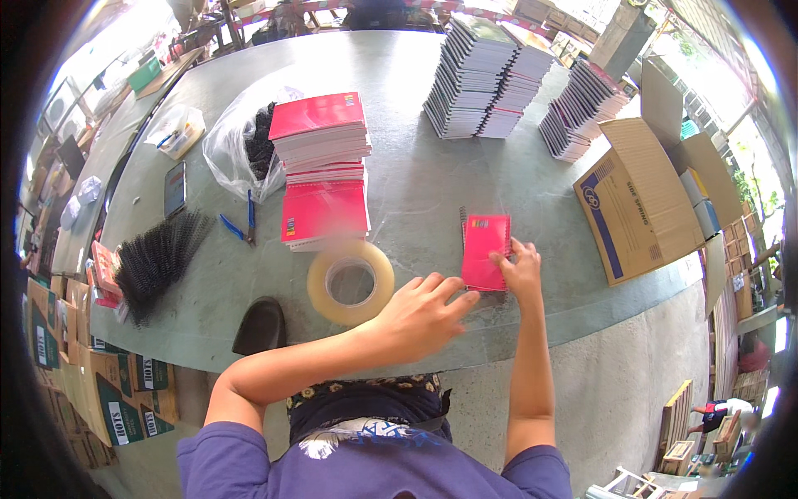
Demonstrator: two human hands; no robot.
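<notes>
A small red spiral notebook (485,258) lies on the grey-green table with a dark strip of wire showing along its upper left edge. My right hand (522,270) grips its right side, the thumb on the cover and the fingers around the edge. At its lower left corner, my left hand (426,312) is spread with fingers apart; whether a fingertip touches the notebook I cannot tell. Left of that hand lies a large roll of clear tape (382,283). Behind the roll stand stacked red notebooks (320,212), with bare white page edges in the upper stack.
Blue-handled pliers (251,218), black wire spirals (158,266), a phone (175,190) and a clear plastic bag (223,150) are on the left. Notebook stacks (478,83) stand at the back, with an open cardboard box (636,204) at right. A black object (260,324) sits by the near edge.
</notes>
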